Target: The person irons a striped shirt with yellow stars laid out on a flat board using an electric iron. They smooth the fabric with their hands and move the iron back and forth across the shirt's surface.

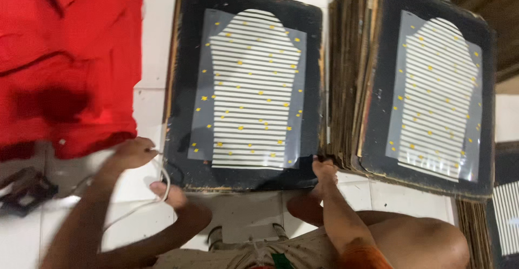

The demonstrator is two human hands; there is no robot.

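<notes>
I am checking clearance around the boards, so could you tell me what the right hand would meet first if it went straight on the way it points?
Most likely the near right corner of the dark board, which the right hand already seems to touch.

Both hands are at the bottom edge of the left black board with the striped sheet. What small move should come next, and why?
Probably lift the left board by its near edge: the left hand sits at its lower-left corner, the right hand at its lower-right. A white cord lies close by, so lift clear of it.
</notes>
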